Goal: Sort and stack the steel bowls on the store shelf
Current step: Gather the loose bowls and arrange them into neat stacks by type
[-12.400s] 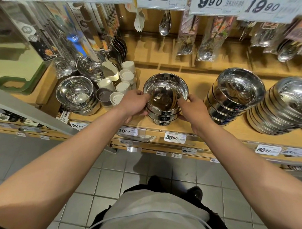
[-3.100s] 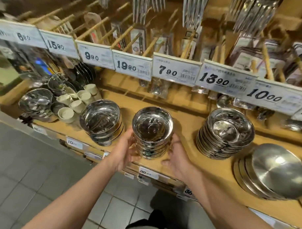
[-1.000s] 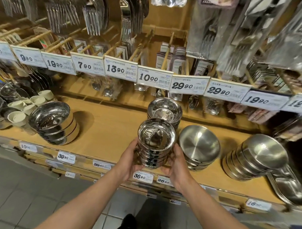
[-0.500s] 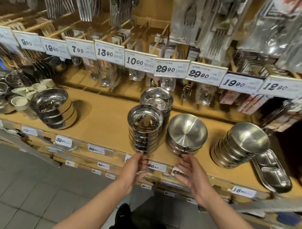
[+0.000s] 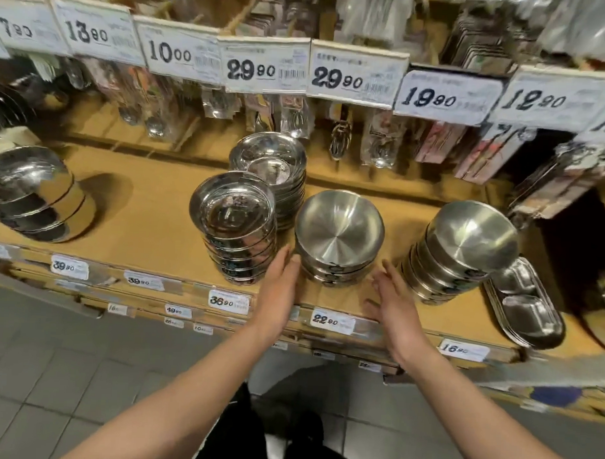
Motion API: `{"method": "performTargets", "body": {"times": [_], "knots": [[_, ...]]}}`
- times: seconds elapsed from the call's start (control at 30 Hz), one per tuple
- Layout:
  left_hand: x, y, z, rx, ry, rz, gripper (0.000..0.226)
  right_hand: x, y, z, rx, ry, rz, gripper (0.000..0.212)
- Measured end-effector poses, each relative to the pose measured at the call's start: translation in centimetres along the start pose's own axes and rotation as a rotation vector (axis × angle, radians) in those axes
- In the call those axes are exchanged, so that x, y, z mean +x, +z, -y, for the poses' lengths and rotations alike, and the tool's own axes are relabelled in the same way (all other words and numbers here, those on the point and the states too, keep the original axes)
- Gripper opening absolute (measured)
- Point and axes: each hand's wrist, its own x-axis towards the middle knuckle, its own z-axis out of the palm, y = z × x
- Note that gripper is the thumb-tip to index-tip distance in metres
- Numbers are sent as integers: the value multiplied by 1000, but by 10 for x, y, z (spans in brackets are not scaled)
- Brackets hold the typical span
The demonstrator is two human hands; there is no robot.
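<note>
Both hands flat-fingered, holding nothing: left hand (image 5: 279,290) and right hand (image 5: 393,303) flank the brushed bowl stack (image 5: 338,237) at the shelf (image 5: 150,220) front edge. Shiny bowl stack (image 5: 237,227) stands just left, another stack (image 5: 272,170) behind; bare shelf farther left. Half a second ago the hands hung below the edge.

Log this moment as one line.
left hand: open, beside matte bowl stack | right hand: open, other side | shiny bowl stack: on shelf
</note>
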Motion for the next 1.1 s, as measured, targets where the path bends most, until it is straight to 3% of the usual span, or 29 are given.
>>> {"method": "performTargets", "body": {"times": [0.1,0.33,0.53,0.67,0.73,0.87,1.1], "knots": [[10,9,9,-80,85,32,53,20,1,-7,66,12,25,50],[31,26,13,-351,136,64,50,52,9,-11,96,-151,100,50],[25,27,7,-344,134,74,46,38,12,-6,153,-137,103,42],[13,18,17,-291,105,68,43,21,3,-11,187,-52,85,63],[12,14,19,-283,102,78,43,18,-1,-12,195,-34,64,60],[20,16,7,-279,58,94,44,19,2,-2,138,-73,109,34],[8,14,2,-271,34,115,42,-1,7,3,124,-80,119,33]]}}
